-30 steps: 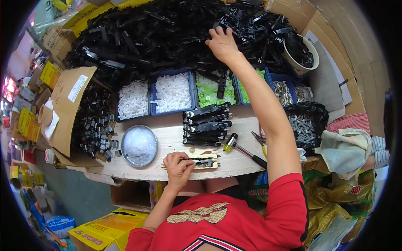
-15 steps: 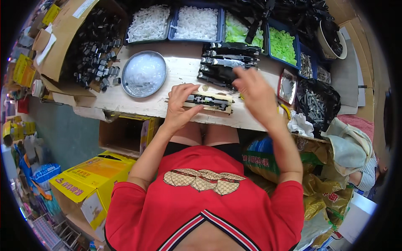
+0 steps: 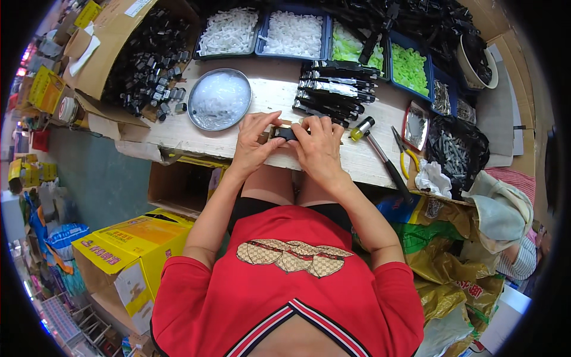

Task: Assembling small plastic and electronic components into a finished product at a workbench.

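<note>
Right hand point(image 3: 321, 146) back from reach; left hand point(image 3: 254, 143) joins, both apparently pinching black part point(image 3: 285, 133).

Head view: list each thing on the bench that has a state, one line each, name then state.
Left hand: closed on the small black part.
Right hand: also gripping that part.
Round metal dish: holds clear pieces.
Blue trays: filled with white and green parts.
Screwdriver: lying flat, untouched.
Yellow-handled pliers: lying on the bench.
Cardboard box: open, holding black parts.
</note>
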The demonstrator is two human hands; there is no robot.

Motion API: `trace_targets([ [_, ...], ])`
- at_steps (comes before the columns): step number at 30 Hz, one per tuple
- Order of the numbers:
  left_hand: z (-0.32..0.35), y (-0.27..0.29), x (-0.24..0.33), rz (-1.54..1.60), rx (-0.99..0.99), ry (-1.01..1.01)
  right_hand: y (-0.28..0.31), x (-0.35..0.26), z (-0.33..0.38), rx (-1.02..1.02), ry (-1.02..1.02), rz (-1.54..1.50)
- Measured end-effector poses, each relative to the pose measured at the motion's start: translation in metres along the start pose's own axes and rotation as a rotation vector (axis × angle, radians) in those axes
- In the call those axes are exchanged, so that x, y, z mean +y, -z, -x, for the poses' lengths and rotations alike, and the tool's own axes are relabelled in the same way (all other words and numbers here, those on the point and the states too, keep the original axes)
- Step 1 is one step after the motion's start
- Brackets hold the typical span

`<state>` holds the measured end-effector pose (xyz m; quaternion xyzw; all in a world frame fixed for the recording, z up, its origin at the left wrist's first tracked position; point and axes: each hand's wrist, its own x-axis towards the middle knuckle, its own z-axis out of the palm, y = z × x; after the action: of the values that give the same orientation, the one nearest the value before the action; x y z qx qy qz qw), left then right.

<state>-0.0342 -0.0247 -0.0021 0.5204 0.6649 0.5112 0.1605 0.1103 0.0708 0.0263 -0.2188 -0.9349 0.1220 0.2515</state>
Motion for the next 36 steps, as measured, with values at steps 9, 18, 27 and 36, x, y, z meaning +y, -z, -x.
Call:
trace_targets([
  [9,-0.014,0.005,0.008,-0.271,-0.176,-0.178,0.012,0.024,0.016,0.028,-0.081,-0.067],
  [18,-0.021,0.008,0.015,-0.525,-0.316,-0.431,0.048,0.097,0.08,-0.028,-0.315,0.446],
  [27,-0.031,0.01,0.03,-0.69,-0.533,-0.491,0.075,0.022,0.048,-0.008,-0.177,-0.128],
  [36,-0.034,0.008,0.031,-0.726,-0.57,-0.5,0.077,0.009,0.04,-0.047,-0.163,0.017],
])
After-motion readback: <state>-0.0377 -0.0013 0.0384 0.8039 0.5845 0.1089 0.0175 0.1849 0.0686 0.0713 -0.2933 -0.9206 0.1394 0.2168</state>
